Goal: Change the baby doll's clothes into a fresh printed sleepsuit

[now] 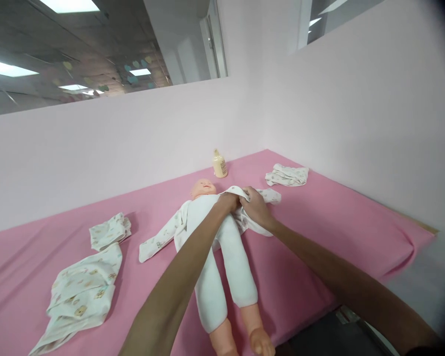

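A baby doll (203, 189) with a white cloth body lies on its back, feet toward me. Around its shoulders is a white printed baby shirt (163, 236), spread open at the front, with a sleeve stretched out on each side. Beside the doll's chest, my left hand (230, 201) has its fingers closed on the shirt's edge. Just to the right, my right hand (256, 206) pinches the same raised fabric, the two hands almost touching. The doll's arm on the right is hidden by the shirt and my hands.
A pink sheet (300, 237) covers the table against white walls. Behind the doll's head stands a cream bottle (219, 165). One folded printed cloth (287, 175) lies at the back right. To the left are a small folded cloth (109, 231) and a larger printed garment (83, 291).
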A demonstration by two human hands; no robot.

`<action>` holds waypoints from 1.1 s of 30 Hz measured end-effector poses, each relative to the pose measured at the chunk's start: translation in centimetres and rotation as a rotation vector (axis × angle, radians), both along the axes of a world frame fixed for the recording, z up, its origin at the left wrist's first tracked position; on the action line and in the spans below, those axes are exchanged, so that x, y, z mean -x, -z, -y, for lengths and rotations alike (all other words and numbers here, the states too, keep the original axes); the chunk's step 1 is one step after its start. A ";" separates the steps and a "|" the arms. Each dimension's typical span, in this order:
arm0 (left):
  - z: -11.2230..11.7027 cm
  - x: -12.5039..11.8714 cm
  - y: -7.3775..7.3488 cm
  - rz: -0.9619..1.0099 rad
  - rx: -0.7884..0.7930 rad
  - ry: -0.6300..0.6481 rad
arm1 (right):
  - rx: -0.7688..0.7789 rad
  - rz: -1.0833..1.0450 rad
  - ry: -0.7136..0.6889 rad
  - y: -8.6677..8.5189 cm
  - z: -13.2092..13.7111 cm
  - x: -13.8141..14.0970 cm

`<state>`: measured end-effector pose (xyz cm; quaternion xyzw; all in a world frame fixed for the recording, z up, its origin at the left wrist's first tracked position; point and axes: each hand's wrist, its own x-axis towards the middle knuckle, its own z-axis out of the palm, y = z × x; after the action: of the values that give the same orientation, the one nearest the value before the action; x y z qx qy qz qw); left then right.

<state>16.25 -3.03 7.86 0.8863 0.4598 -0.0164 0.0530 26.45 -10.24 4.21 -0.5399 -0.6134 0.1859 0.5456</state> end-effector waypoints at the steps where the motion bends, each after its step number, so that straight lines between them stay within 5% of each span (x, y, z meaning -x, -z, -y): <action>1: 0.5 0.5 -0.3 -0.015 -0.006 0.001 | 0.019 0.014 -0.007 0.2 0.4 -0.3; 7: 4.5 8.0 -2.4 0.193 -0.201 -0.023 | 0.297 0.185 -0.038 0.6 5.1 -3.1; 11: 9.0 16.3 -1.0 0.443 -0.329 -0.418 | 0.427 0.246 -0.088 1.0 7.8 -4.7; 14: 12.2 20.1 1.4 0.557 -0.061 -0.650 | 0.469 0.163 -0.170 1.1 8.6 -4.1; 18: 13.9 20.3 3.3 0.674 0.078 -0.657 | 0.424 -0.004 -0.291 -0.4 9.0 -1.3; 26: 18.2 18.8 -1.8 0.572 -0.126 -0.659 | 0.191 -0.023 -0.253 -3.1 11.2 1.1; 30: 20.6 18.3 -1.8 0.533 -0.065 -0.545 | 0.216 0.160 -0.334 -2.1 12.1 0.5; 33: 20.1 18.0 -1.4 0.445 -0.011 -0.439 | 0.211 0.278 -0.314 -2.0 10.8 0.2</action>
<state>-1.73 -23.18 9.28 0.7480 0.6173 0.1924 0.1498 26.23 -20.99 6.23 -0.5122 -0.7363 0.2556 0.3608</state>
